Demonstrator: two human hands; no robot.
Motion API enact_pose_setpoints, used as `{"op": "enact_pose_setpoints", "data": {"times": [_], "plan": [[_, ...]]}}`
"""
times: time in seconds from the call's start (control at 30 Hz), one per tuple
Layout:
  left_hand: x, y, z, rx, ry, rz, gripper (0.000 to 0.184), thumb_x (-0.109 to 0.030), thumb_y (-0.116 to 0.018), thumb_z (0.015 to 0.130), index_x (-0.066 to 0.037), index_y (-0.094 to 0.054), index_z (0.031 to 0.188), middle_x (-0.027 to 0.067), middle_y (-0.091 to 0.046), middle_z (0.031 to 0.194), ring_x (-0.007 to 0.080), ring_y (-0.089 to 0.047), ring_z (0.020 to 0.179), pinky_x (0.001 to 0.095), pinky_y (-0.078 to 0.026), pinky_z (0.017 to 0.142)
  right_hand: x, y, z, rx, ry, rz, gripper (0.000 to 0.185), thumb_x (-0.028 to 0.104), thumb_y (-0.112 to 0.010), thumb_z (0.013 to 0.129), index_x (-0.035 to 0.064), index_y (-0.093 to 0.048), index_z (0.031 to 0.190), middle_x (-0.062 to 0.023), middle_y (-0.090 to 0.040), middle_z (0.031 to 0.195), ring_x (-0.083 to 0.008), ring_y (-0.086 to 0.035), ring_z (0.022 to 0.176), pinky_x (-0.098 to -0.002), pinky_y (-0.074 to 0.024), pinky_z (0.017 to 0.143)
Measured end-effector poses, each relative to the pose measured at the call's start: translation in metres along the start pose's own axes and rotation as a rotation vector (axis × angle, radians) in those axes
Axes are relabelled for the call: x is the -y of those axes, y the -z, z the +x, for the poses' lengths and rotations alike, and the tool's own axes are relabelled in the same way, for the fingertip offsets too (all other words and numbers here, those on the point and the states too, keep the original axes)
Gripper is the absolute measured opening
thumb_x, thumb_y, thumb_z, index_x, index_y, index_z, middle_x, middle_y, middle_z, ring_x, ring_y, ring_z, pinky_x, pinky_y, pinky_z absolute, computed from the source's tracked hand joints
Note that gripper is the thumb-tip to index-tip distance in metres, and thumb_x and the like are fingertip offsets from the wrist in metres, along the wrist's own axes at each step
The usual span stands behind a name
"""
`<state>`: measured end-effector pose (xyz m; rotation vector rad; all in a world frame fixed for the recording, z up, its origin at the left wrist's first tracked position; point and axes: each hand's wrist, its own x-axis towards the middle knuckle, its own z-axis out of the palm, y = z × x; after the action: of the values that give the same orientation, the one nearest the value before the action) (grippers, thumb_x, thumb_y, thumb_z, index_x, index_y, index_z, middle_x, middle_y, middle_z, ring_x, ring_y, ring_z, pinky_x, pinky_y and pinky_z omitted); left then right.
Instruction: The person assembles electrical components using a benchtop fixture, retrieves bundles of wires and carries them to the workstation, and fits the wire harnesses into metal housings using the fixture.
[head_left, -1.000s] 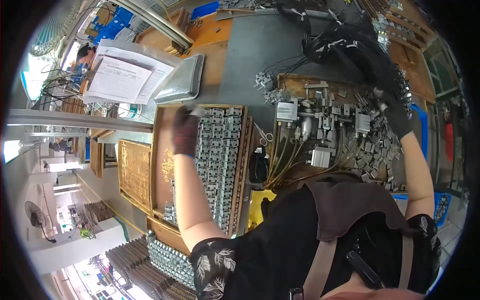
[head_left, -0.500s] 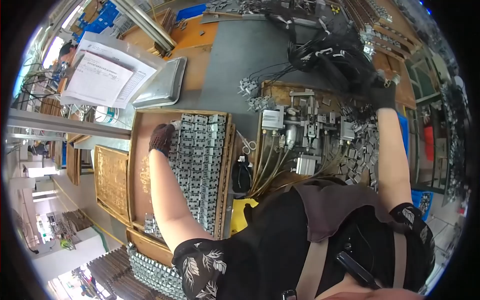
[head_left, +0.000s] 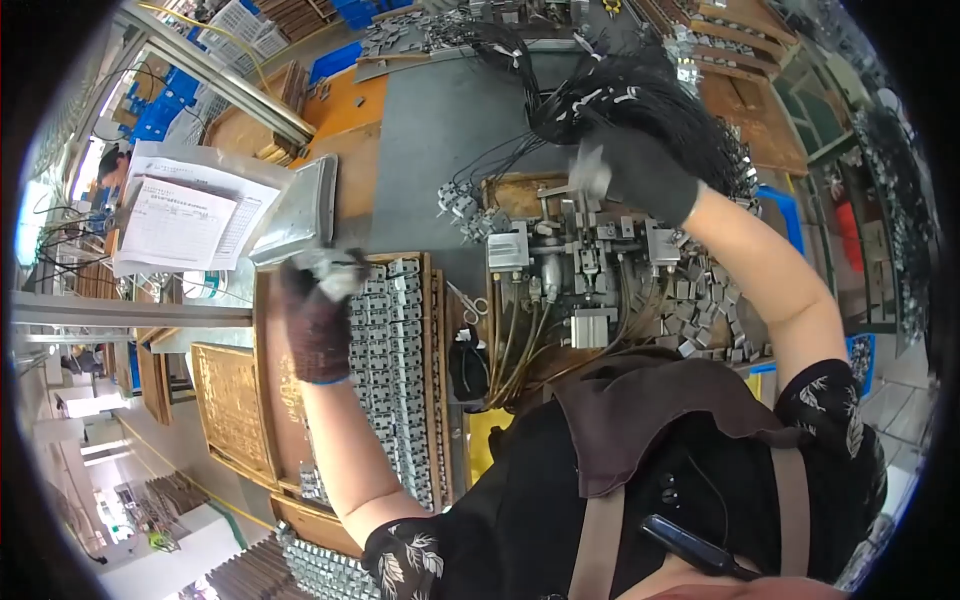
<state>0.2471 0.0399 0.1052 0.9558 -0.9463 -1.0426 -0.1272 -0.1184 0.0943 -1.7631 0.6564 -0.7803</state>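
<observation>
My left hand (head_left: pixel 318 325), in a dark knitted glove, is raised over the upper left part of a wooden tray (head_left: pixel 268 400). Its fingers are closed around a small silver metal part (head_left: pixel 338 270), blurred by motion. Rows of similar metal blocks (head_left: pixel 385 345) fill the tray's right side. My right hand (head_left: pixel 640 175), in a dark grey glove, hovers above the far edge of a metal fixture (head_left: pixel 590 255) with cylinders and hoses. A pale smear covers its fingertips, so whether they hold anything is unclear. Black cables (head_left: pixel 610 95) lie just beyond it.
Scissors (head_left: pixel 468 303) lie between tray and fixture. Loose metal blocks (head_left: pixel 705 310) are heaped right of the fixture. A metal tray lid (head_left: pixel 300 210) and paper sheets (head_left: pixel 180 220) are at the far left. Cable ends with metal pieces (head_left: pixel 465 208) lie near the fixture's left corner.
My left hand has lifted from the block rows, a metal part in its fingers. My right hand has swung left from the far right to above the fixture. The view has shifted slightly.
</observation>
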Motion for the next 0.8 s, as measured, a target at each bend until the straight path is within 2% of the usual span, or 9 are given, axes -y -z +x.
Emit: {"op": "enact_pose_setpoints", "data": {"times": [0.1, 0.23, 0.3, 0.37, 0.5, 0.57, 0.67, 0.73, 0.8], "plan": [[0.031, -0.048, -0.014, 0.052, 0.125, -0.112, 0.04, -0.003, -0.07, 0.07, -0.005, -0.054, 0.106, 0.0047, -0.055, 0.09, 0.0173, -0.056, 0.082, 0.0312, -0.05, 0.073, -0.013, 0.025, 0.012, -0.45, 0.216, -0.216, 0.03, 0.035, -0.056, 0.092, 0.0059, -0.062, 0.09, -0.0053, -0.064, 0.086, -0.0199, -0.062, 0.079, -0.0336, -0.0488, 0.076], [0.093, -0.096, -0.022, 0.069, 0.346, -0.243, 0.038, 0.0, -0.07, 0.07, -0.006, -0.055, 0.104, 0.0056, -0.06, 0.093, 0.018, -0.06, 0.081, 0.0315, -0.052, 0.074, -0.099, -0.005, -0.004, -0.013, 0.055, -0.532, 0.029, 0.035, -0.061, 0.086, 0.0056, -0.064, 0.088, -0.0068, -0.066, 0.084, -0.0195, -0.062, 0.07, -0.037, -0.0481, 0.063], [0.122, -0.12, -0.024, 0.142, 0.416, -0.193, 0.043, -0.001, -0.071, 0.069, -0.004, -0.055, 0.109, 0.007, -0.062, 0.095, 0.0198, -0.062, 0.085, 0.033, -0.053, 0.077, -0.001, -0.03, -0.043, 0.707, 0.035, -1.114, 0.029, 0.035, -0.065, 0.076, 0.0088, -0.067, 0.088, -0.0097, -0.067, 0.08, -0.0261, -0.064, 0.069, -0.0419, -0.0481, 0.062], [0.144, -0.142, -0.02, 0.267, 0.442, -0.014, 0.051, -0.005, -0.074, 0.07, -0.001, -0.054, 0.116, 0.0094, -0.063, 0.102, 0.0211, -0.063, 0.091, 0.0342, -0.054, 0.078, 0.007, -0.023, -0.049, 0.917, -0.287, -1.295, 0.028, 0.035, -0.066, 0.07, 0.0136, -0.069, 0.089, -0.0105, -0.067, 0.078, -0.0309, -0.065, 0.074, -0.0442, -0.0495, 0.068], [0.195, -0.181, -0.016, 0.268, 0.558, 0.026, 0.044, -0.007, -0.067, 0.075, 0.002, -0.052, 0.116, 0.0119, -0.061, 0.102, 0.0194, -0.063, 0.083, 0.0322, -0.054, 0.071, -0.004, 0.011, -0.077, 0.996, -0.308, -1.107, 0.034, 0.03, -0.069, 0.074, 0.0117, -0.065, 0.103, -0.0115, -0.068, 0.096, -0.0304, -0.064, 0.092, -0.0446, -0.0496, 0.077], [0.23, -0.19, -0.015, 0.364, 0.516, 0.386, 0.045, -0.009, -0.064, 0.076, 0.004, -0.05, 0.117, 0.0134, -0.061, 0.1, 0.0191, -0.062, 0.08, 0.0305, -0.053, 0.068, -0.019, 0.03, -0.091, 0.878, -0.244, -1.014, 0.033, 0.029, -0.069, 0.071, 0.0113, -0.066, 0.099, -0.0125, -0.067, 0.092, -0.0313, -0.064, 0.087, -0.045, -0.0492, 0.075], [0.205, -0.217, -0.018, 0.296, 0.706, 0.199, 0.047, -0.011, -0.065, 0.075, 0.001, -0.05, 0.118, 0.011, -0.06, 0.099, 0.0185, -0.061, 0.079, 0.0328, -0.053, 0.067, -0.026, 0.055, -0.097, 0.743, -0.242, -0.904, 0.031, 0.025, -0.069, 0.067, 0.0103, -0.066, 0.093, -0.0138, -0.065, 0.087, -0.0335, -0.063, 0.084, -0.0466, -0.0481, 0.072], [0.217, -0.213, -0.016, 0.283, 0.764, 0.054, 0.048, -0.01, -0.068, 0.075, -0.002, -0.05, 0.119, 0.0083, -0.058, 0.1, 0.0192, -0.061, 0.08, 0.0357, -0.053, 0.066, -0.024, 0.064, -0.1, 0.831, -0.302, -1.212, 0.03, 0.021, -0.067, 0.065, 0.0094, -0.066, 0.092, -0.0142, -0.064, 0.089, -0.0345, -0.062, 0.087, -0.0477, -0.0473, 0.072], [0.217, -0.205, -0.012, 0.603, 0.403, -0.109, 0.044, -0.017, -0.067, 0.076, -0.004, -0.052, 0.116, 0.0079, -0.058, 0.097, 0.021, -0.061, 0.08, 0.0393, -0.053, 0.071, -0.027, 0.067, -0.1, 0.91, -0.388, -1.162, 0.027, 0.021, -0.067, 0.064, 0.0091, -0.067, 0.088, -0.0143, -0.063, 0.088, -0.0337, -0.061, 0.091, -0.0472, -0.0473, 0.073]]}}
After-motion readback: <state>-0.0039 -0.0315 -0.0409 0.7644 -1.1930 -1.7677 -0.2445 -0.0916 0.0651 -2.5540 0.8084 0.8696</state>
